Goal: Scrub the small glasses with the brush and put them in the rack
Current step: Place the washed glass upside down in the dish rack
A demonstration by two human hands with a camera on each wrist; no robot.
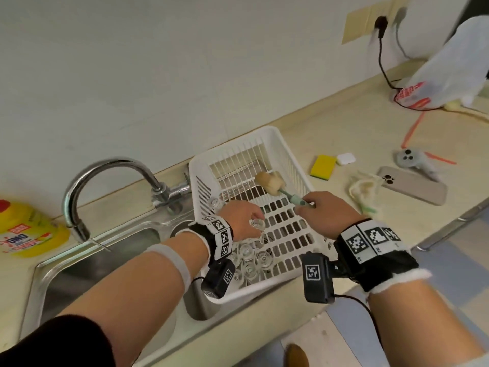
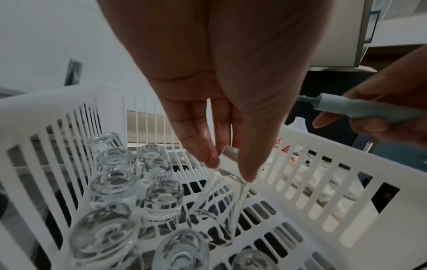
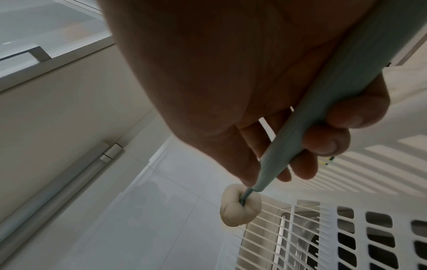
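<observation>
A: Head view, quick. Left hand (image 1: pixel 244 221) is over the white rack (image 1: pixel 312 181), grip clamped on one small glass (image 1: pixel 258 224), fingertips pinching its base, mouth pointing down.

B: Left wrist view agrees. Fingertips (image 2: pixel 211 157) and thumb pinch the glass (image 2: pixel 219 202) by its thick bottom, tilted, rim low near the slotted rack floor (image 2: pixel 289 235). Can't tell if the rim touches.

A: Other glasses?

B: A cluster of glasses (image 2: pixel 115 184) upside down in the rack's near-left corner, packed close, just beside the held one. In head view the same cluster (image 1: pixel 251 256) sits below the left wrist.

A: Right hand (image 1: pixel 328 210)?

B: Grip wrapped on the brush (image 1: pixel 280 188), on the pale green handle. Sponge head points away, above the rack's far end. Right wrist view: fingers (image 3: pixel 323 142) curled round the handle (image 3: pixel 323 102), sponge head (image 3: pixel 240 208) over the rack's grid, not touching any glass.

A: Rack position?

B: On the table (image 1: pixel 344 123), its near-left end hanging over the steel sink (image 1: pixel 79 274). Faucet (image 1: pixel 105 178) arches left of it.

A: Rest?

B: Yellow detergent bottle (image 1: pixel 23 229) far left. Right of the rack: yellow sponge (image 1: pixel 322 166), small white case (image 1: pixel 346 158), phone (image 1: pixel 412 188) face down, plastic bag (image 1: pixel 449 75) at the back.
</observation>
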